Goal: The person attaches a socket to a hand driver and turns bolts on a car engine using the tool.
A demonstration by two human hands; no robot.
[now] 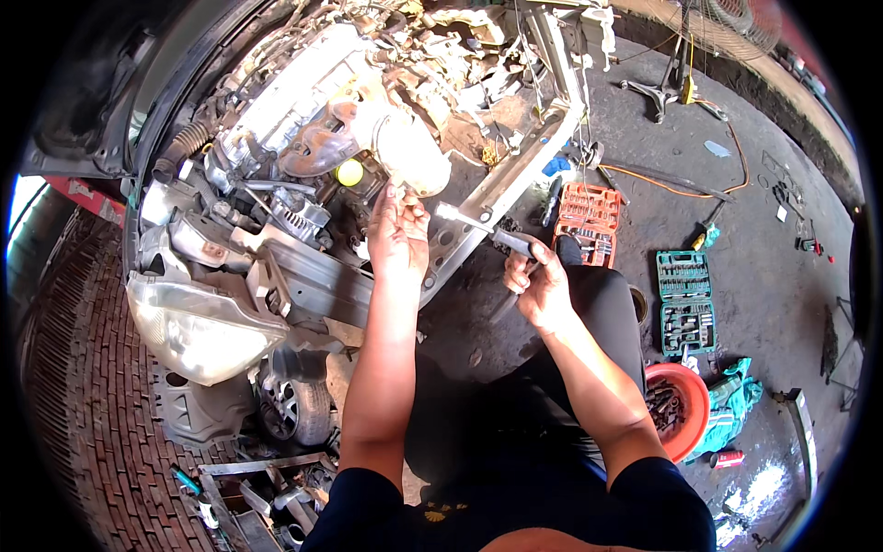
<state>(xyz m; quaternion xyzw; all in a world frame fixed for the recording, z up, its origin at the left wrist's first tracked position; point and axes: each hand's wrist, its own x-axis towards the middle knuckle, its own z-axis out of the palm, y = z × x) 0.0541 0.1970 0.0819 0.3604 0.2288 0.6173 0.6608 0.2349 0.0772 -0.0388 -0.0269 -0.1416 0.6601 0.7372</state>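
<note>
My right hand (538, 285) is closed around a grey-handled socket tool (510, 241). Its slim shaft points left and ends in a shiny socket (448, 212), apart from my left hand. A grey length hangs below the right fist, and I cannot tell if it belongs to the tool. My left hand (400, 230) is raised at the lower end of a sunlit, rounded metal engine part (409, 152), fingers curled and pinched together. What they grip, if anything, is too small to make out. Left of it, a rusty manifold (317, 147) and a yellow round cap (349, 172) show.
The car's exposed front has a metal crossbeam (487, 198) and a loose headlight (207, 327). On the floor to the right lie an orange socket case (589, 207), a green socket case (685, 299) and a red tub (694, 400) of metal parts. A fan (727, 23) stands beyond.
</note>
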